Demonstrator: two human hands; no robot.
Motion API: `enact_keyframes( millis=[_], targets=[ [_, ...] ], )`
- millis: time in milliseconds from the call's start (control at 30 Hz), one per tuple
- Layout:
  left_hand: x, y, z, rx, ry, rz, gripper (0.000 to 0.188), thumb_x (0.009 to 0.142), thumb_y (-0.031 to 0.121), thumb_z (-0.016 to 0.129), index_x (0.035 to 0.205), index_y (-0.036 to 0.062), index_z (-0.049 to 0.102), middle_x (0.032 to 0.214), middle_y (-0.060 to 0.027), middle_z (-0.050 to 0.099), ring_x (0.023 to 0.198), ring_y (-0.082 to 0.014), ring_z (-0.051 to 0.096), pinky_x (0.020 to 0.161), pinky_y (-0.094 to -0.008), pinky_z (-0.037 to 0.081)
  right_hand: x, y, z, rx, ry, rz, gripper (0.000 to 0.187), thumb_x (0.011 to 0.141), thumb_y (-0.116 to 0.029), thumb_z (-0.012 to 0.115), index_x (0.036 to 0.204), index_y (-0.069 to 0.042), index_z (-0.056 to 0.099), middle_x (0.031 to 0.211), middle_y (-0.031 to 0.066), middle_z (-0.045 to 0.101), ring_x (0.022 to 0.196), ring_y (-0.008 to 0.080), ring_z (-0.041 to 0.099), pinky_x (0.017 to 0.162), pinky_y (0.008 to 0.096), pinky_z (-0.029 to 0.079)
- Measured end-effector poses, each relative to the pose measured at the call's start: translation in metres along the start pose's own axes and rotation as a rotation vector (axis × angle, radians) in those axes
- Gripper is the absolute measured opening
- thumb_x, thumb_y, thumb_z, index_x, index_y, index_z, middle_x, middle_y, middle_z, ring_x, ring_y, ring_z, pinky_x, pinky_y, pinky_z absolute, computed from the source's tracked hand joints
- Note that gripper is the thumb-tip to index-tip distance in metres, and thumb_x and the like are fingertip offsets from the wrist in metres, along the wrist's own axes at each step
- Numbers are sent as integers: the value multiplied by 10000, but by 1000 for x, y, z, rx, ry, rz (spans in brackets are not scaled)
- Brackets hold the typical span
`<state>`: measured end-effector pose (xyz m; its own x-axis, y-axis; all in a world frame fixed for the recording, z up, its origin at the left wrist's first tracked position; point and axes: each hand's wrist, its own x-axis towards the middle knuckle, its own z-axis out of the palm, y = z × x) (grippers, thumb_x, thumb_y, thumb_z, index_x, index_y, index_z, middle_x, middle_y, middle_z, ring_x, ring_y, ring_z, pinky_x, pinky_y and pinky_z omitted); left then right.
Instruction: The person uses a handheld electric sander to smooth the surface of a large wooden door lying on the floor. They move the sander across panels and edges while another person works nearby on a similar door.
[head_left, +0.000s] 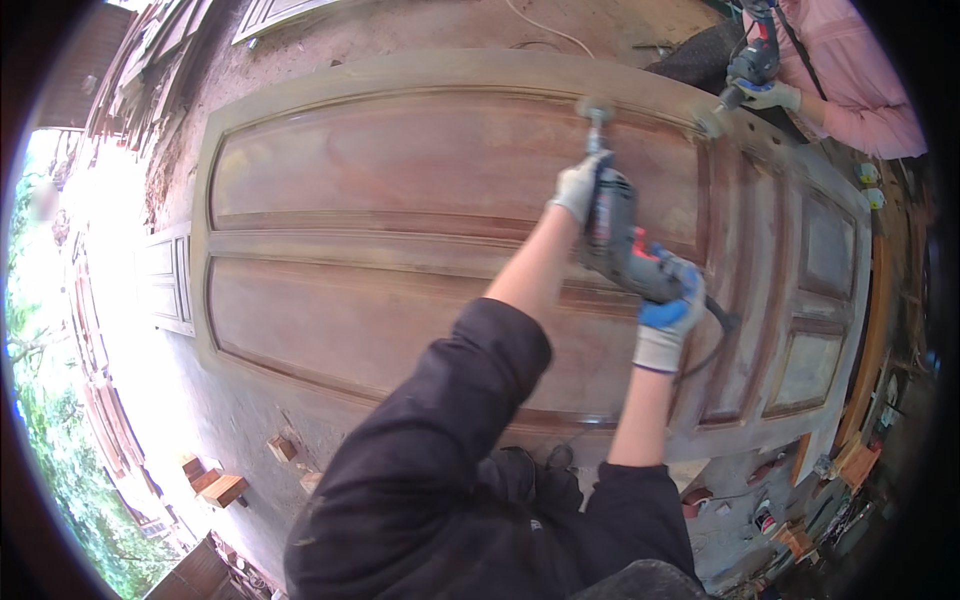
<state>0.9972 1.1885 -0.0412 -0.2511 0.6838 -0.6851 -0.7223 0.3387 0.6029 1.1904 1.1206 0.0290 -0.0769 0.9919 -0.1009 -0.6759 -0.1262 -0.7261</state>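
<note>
A grey and black power drill (618, 235) with a red switch area lies slantwise between my hands. My left hand (580, 188), in a white glove, is wrapped round its front end. My right hand (672, 310), in a white and blue glove, grips its rear handle, where a dark cord trails off. The drill's round attachment (595, 108), blurred, meets the far moulding of a large brown panelled wooden door (370, 160) lying flat. Whether it is a brush or a sanding wheel I cannot tell.
At the far right a co-worker in a pink sleeve (870, 125) holds a similar drill (752, 62) against the same door. Wooden boards (150, 70) are stacked at the far left. Wood blocks (222, 490) lie near left; tools and scraps clutter the right.
</note>
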Motion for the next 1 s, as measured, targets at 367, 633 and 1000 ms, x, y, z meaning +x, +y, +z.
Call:
enact_keyframes(
  millis=[367, 633, 1000],
  targets=[
    [-11, 36, -65, -66, -36, -2, 351, 847, 433, 641, 869, 83, 662, 711, -53, 642, 574, -174, 597, 549, -316, 506, -17, 53, 36, -97, -11, -18, 139, 886, -148, 497, 823, -33, 544, 783, 84, 560, 882, 252, 585, 983, 470, 431],
    [-46, 118, -215, -146, -164, -4, 452, 905, 547, 489, 735, 144, 600, 620, -43, 600, 509, -198, 569, 484, -341, 489, -57, 153, 142, -82, -67, 221, 87, 860, -38, 560, 796, -16, 614, 788, 59, 641, 752, 139, 595, 751, 271, 468],
    [-3, -1, -28, -158, -136, 55, 365, 832, 421, 675, 867, 57, 661, 719, -74, 647, 585, -205, 612, 562, -336, 522, 4, 15, -3, -12, 99, 65, 95, 848, -97, 557, 831, -15, 602, 846, 116, 638, 884, 240, 631, 914, 395, 474]
  ],
)
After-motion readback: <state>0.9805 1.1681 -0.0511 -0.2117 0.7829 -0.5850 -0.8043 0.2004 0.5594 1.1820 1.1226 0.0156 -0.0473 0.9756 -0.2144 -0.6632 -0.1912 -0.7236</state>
